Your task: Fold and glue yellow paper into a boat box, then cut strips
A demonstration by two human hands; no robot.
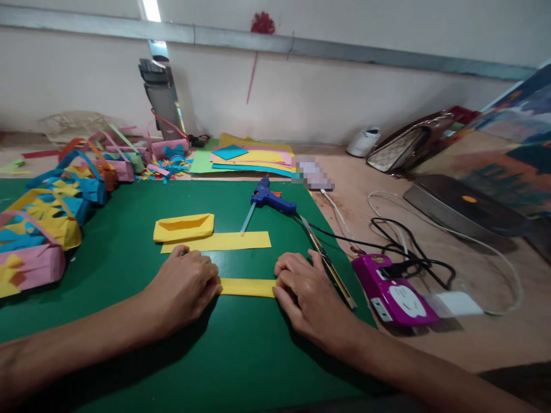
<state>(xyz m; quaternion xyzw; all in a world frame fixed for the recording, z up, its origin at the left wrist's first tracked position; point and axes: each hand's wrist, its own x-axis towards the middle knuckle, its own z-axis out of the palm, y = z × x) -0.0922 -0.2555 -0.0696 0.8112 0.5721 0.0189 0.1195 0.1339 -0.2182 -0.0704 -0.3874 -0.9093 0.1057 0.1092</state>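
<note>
A narrow folded yellow paper strip (247, 287) lies between my two hands, low over the green mat. Its left end is pinched in the fingers of my left hand (189, 284). My right hand (307, 289) grips the right end, fingers curled around it. Just beyond are a flat yellow paper strip (232, 241) and a small folded yellow paper box (184, 228) that overlaps its left part. A blue glue gun (273, 198) with a pale glue stick lies on its side behind them. A utility knife (329, 264) rests to the right of my right hand.
Several small paper baskets (47, 252) line the left side of the green mat (129, 367). Coloured paper sheets (245, 156) and a dark bottle (160, 100) stand at the back. On the right are a purple power strip (394, 292), cables and a grey case (460, 206).
</note>
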